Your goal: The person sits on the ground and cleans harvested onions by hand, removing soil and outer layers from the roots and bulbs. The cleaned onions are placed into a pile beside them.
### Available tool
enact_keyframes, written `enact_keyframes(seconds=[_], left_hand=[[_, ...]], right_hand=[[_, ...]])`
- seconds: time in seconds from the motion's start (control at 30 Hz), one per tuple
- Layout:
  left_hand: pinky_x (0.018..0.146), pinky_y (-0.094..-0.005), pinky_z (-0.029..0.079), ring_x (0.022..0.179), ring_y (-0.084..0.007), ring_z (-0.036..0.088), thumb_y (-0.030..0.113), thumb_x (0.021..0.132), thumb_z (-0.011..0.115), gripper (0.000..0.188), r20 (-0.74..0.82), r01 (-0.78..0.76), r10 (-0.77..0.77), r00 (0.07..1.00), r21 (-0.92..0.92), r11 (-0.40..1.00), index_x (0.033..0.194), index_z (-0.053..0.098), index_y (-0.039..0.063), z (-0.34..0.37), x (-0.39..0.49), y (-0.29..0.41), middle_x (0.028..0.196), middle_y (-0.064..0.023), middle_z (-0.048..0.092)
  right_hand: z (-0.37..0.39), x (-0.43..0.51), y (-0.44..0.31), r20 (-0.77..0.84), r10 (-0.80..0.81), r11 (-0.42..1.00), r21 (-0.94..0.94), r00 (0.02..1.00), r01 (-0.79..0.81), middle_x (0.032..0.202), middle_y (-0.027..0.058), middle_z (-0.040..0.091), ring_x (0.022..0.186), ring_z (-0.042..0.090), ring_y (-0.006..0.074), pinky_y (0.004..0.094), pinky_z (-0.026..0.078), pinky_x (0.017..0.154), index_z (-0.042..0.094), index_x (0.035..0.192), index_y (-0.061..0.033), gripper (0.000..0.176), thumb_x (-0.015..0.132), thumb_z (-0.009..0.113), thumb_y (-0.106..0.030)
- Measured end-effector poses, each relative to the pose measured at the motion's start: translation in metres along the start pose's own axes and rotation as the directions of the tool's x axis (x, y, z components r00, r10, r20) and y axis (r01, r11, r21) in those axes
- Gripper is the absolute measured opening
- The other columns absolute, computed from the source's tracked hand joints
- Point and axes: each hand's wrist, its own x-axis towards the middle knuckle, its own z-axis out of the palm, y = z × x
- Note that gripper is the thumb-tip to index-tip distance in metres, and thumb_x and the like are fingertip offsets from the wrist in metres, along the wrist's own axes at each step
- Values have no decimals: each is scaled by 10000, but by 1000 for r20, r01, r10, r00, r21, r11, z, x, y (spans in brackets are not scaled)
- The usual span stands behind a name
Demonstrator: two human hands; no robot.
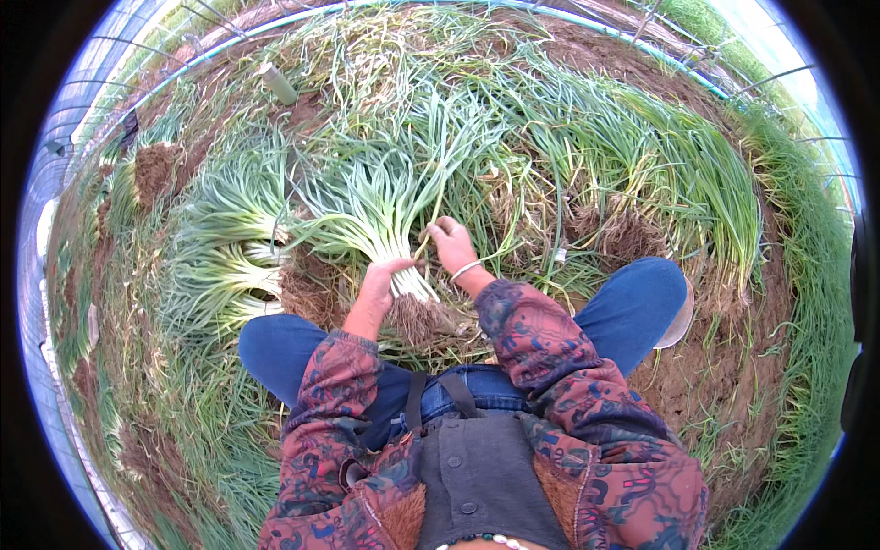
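My left hand (377, 283) grips a bunch of long green allium plants (392, 227), around the white stems just above the matted roots (416, 320). The leaves fan out away from me. My right hand (450, 244), with a pale band at the wrist, is at the right side of the bunch, its fingers pinched on a thin yellow-green leaf or strand (437, 203). Part of the strand is hidden by my fingers. Close by on the left lie more bunches (240, 275) with white stems, their brown roots (306, 289) pointing towards the middle.
Loose plants with roots (629, 237) lie to the right and ahead. A light green bottle (278, 84) stands at the far left. Bare soil (694, 385) shows beside my right knee. Growing green plants (815, 275) line the right, under a plastic tunnel with hoops.
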Motion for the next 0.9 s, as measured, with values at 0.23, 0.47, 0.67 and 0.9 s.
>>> enact_keyframes(seconds=[0.23,0.47,0.67,0.9], left_hand=[[781,-388,551,795,-280,647,-31,778,559,252,-17,-71,69,997,-177,982,1017,532,-106,-11,6,26,911,-197,635],[751,-336,539,803,-224,623,-8,792,590,284,-27,-261,267,963,-330,907,1067,528,-41,-18,-5,52,893,-140,620],[667,-322,555,710,-242,637,-74,722,585,326,-64,163,-173,983,-141,976,1040,529,-112,-16,4,5,853,-167,619],[712,-331,559,805,-248,637,-43,765,549,341,-93,-231,229,969,-17,973,1088,479,-128,-14,-32,72,1017,-211,598]], right_hand=[[-89,-23,-21,339,111,770,565,934,-296,659,6,532,547,535,124,279,486,509,496,938,-57,52,922,486,-106],[-154,-19,-5,-210,338,-58,-977,917,-203,1065,193,630,1013,603,336,410,472,863,639,1040,-41,383,832,522,-340],[-140,-21,84,-254,414,84,-945,874,-315,1044,207,631,975,616,333,395,488,837,648,1021,-15,461,765,596,-395],[-135,-27,126,39,342,469,-873,939,-134,937,147,672,880,641,293,347,486,801,680,1003,-66,352,721,674,-277]])
